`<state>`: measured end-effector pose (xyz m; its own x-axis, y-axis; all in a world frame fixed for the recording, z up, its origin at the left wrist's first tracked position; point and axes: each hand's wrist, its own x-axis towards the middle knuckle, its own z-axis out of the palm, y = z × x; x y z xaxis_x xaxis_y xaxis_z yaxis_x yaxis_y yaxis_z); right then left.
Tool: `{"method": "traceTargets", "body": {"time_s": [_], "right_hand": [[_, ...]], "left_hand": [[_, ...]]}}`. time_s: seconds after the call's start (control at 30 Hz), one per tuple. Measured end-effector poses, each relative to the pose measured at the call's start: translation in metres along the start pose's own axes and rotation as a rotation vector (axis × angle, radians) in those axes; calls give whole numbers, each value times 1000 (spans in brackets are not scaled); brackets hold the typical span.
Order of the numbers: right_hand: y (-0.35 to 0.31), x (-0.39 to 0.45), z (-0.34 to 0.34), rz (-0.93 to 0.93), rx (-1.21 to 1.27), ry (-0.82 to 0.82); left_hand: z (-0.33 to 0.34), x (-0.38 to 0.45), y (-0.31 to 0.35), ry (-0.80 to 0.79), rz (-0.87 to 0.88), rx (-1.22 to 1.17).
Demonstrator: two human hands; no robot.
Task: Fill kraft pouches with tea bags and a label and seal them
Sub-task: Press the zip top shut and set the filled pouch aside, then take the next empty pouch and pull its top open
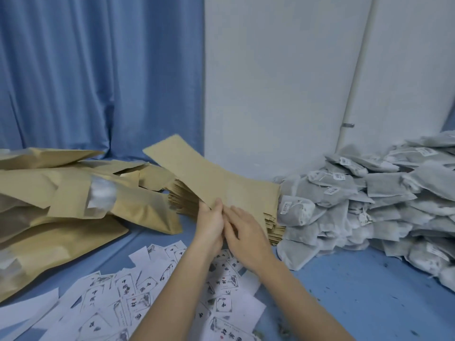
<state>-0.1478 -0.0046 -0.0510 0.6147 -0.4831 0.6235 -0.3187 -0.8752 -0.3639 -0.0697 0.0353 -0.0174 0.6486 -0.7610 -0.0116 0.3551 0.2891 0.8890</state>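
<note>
Labels: I see printed paper labels (138, 299) scattered loose on the blue tabletop (344, 286) nearest me, overlapping, some under my forearms.
Left hand: my left hand (210, 223) pinches the near edge of one flat kraft pouch (211, 178), thumb on top and fingers curled beneath.
Right hand: my right hand (246, 232) sits just right of the left, touching it, fingers fairly straight and laid against the same pouch's near edge; whether they grip it I cannot tell.
Held pouch: it tilts up and away to the far left, its far end lifted clear above the stack.
Pouch stack: a stack of empty flat pouches (270, 217) lies directly beneath the held one, just beyond my hands.
Filled pouches: on the left, bulging kraft pouches with clear windows (81, 200) are piled up.
Tea bags: on the right, a heap of grey tea bags (374, 203) touches the stack.
Backdrop: a blue curtain (86, 77) far left, a white wall (283, 82) far right.
</note>
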Motion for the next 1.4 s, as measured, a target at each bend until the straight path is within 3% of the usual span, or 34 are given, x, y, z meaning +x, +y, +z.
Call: {"method": "traceTargets", "body": {"time_s": [0.07, 0.17, 0.33, 0.4, 0.6, 0.7, 0.77, 0.87, 0.97, 1.17, 1.4], "right_hand": [[-9, -6, -14, 33, 183, -6], [-27, -9, -43, 245, 444, 12], [-49, -12, -111, 454, 1288, 211], [-42, -19, -140, 499, 1455, 270], [-11, -55, -156, 743, 1291, 426], [4, -70, -144, 839, 1207, 419], [16, -77, -134, 878, 1094, 410], [28, -89, -122, 879, 963, 368], [34, -99, -117, 818, 881, 283], [34, -108, -109, 706, 653, 314], [32, -110, -109, 737, 1005, 349]], "left_hand": [[1, -11, 5, 43, 102, 146], [0, -26, 11, 71, 392, 414], [-8, -55, 21, 34, 822, 934], [-16, -64, 19, 12, 917, 1101], [-38, -86, -13, -64, 811, 1424], [-35, -92, -26, -236, 528, 1692], [-28, -94, -30, -408, 259, 1643], [-1, -103, -27, -543, 91, 1083], [41, -113, -32, -325, 209, 736], [90, -114, -56, 2, 247, 898], [89, -114, -68, 178, 285, 726]]}}
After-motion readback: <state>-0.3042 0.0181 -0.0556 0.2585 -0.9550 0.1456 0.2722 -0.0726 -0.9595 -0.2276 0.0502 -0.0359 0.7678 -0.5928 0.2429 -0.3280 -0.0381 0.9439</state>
